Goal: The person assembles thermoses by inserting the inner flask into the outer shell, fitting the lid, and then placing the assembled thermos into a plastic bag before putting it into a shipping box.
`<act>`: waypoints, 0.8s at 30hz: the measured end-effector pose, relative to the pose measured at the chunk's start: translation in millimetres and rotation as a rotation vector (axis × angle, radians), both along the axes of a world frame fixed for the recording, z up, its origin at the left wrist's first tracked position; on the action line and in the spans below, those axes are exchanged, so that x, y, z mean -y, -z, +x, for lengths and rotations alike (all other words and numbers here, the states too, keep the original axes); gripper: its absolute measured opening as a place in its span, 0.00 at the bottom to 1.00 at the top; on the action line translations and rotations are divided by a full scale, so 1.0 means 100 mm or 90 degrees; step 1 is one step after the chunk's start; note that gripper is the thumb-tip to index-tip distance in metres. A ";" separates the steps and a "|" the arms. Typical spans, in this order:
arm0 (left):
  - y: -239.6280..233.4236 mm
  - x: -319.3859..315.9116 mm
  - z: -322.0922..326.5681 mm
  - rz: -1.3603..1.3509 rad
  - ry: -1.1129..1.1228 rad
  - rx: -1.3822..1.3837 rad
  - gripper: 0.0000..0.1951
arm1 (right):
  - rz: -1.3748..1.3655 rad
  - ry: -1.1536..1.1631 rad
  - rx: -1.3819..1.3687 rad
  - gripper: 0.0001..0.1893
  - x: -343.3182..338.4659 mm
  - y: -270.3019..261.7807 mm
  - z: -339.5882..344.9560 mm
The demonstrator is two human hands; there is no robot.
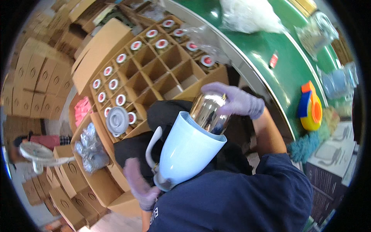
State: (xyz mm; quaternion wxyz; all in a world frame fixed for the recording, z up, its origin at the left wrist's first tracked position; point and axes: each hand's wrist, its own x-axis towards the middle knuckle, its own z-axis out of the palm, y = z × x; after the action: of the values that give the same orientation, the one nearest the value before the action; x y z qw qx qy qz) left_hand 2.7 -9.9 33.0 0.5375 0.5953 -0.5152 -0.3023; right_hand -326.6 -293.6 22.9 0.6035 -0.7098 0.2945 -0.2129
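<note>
A pale blue jug body (189, 150) lies tilted across my lap, its wide end facing away from me. My right hand (236, 100), in a lavender knit glove, grips a mirror-finish vacuum flask liner (207, 111). The liner is partly inside the jug's wide opening. My left hand (139, 182), gloved too and blurred, is spread beside the jug's narrow end; whether its thumb touches there I cannot tell. A light grey handle (153, 148) curves from the jug's left side. The grey round lid-like part (117, 120) rests on the divided carton's near left corner.
Beyond my knees stands a divided carton (188, 84); several cells hold pieces with white-and-red round tops. A smaller carton (116, 200) with plastic-wrapped parts (91, 152) is at left. The green worktable (261, 55) at right bears a yellow tape dispenser (311, 113). A fan (39, 153) stands far left.
</note>
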 end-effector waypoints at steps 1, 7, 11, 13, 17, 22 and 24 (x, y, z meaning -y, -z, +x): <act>0.04 -0.09 -0.03 0.008 -0.159 -0.012 0.65 | 0.061 0.014 0.013 0.39 -0.20 0.05 -0.04; 0.16 0.20 -0.45 0.071 -0.018 -0.286 0.71 | 0.048 0.168 0.033 0.35 -0.90 0.52 0.00; -0.19 0.63 -0.37 0.040 -0.012 -0.196 0.66 | 0.416 0.210 -0.013 0.26 -0.98 0.24 -0.18; -0.45 0.95 -0.46 0.060 0.053 -0.235 0.64 | 0.674 0.395 0.221 0.20 -1.06 0.63 -0.50; -0.11 0.80 -0.30 0.041 0.133 -0.163 0.52 | 0.543 0.391 0.100 0.21 -1.03 0.60 -0.30; -0.28 1.03 -0.38 -0.047 0.183 0.053 0.41 | 0.159 0.278 -0.113 0.24 -0.65 0.48 -0.02; -0.05 0.65 -0.25 -0.080 0.122 0.007 0.40 | 0.015 0.232 -0.204 0.25 -0.57 0.34 0.18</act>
State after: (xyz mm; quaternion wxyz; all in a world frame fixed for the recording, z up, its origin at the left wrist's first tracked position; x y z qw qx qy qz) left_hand -22.3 -75.0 37.9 0.5396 0.5099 -0.5907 -0.3160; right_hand -308.8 -236.7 -11.3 0.5089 -0.6626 0.5122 -0.1993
